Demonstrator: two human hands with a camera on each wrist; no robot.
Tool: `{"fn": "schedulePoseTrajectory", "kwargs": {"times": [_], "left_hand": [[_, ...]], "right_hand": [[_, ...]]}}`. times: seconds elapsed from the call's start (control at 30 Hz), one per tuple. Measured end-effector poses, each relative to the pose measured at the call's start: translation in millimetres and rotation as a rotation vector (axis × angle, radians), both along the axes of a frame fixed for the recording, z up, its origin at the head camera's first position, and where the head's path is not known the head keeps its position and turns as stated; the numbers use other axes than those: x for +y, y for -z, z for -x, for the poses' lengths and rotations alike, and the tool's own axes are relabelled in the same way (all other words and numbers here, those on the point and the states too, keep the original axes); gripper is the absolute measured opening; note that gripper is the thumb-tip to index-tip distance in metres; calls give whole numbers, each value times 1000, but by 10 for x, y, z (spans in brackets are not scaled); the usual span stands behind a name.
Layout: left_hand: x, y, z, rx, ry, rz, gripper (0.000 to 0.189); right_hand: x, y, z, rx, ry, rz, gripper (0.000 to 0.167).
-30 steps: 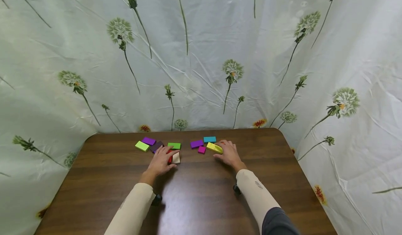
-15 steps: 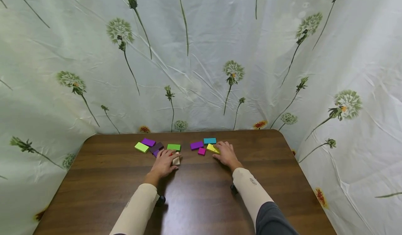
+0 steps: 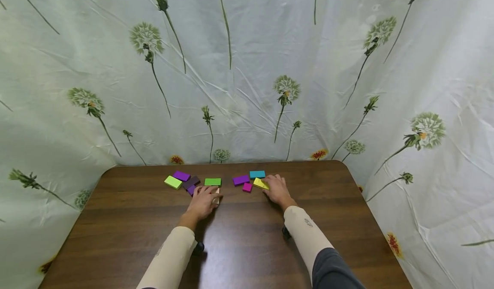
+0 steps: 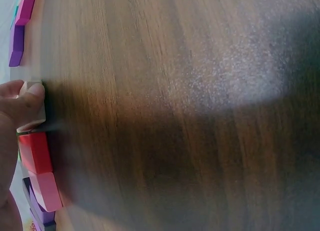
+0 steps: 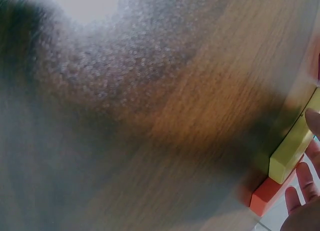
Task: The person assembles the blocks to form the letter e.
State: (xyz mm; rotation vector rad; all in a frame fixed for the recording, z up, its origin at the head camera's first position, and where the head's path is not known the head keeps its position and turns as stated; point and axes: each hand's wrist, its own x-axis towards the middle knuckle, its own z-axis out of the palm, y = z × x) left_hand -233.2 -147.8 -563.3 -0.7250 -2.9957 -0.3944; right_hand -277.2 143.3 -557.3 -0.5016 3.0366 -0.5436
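In the head view my left hand [image 3: 203,202] is at the row's left group, gripping a cream block [image 3: 217,198] mostly covered by its fingers. The left wrist view shows the thumb on the block's near face and a finger at its end. Beside it lie a red block [image 4: 36,152] and a pink block [image 4: 46,191], hidden under the hand from above. My right hand [image 3: 278,190] holds a yellow block [image 3: 260,183] between thumb and fingers. An orange block [image 5: 270,196] touches its end in the right wrist view, fingers close behind it.
Left of my left hand lie a lime block [image 3: 173,182], a purple block [image 3: 182,176] and a dark block [image 3: 191,182]. A green block [image 3: 213,182] sits behind that hand. Purple [image 3: 241,180], magenta [image 3: 247,188] and blue [image 3: 257,174] blocks stand near the yellow one.
My left hand has shifted slightly right and its fingers now cover the red block and most of the cream one. My right hand has moved slightly left along the yellow block.
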Motion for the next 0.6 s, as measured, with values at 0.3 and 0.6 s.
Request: {"fn": "schedulePoseTrajectory", "kwargs": {"times": [0.3, 0.6], "left_hand": [[-7, -29, 25, -47, 6, 9, 31], [-41, -6, 40, -14, 13, -32, 34]], "right_hand": [[4, -1, 20, -5, 25, -2, 36], [-11, 10, 40, -27, 40, 13, 36]]}}
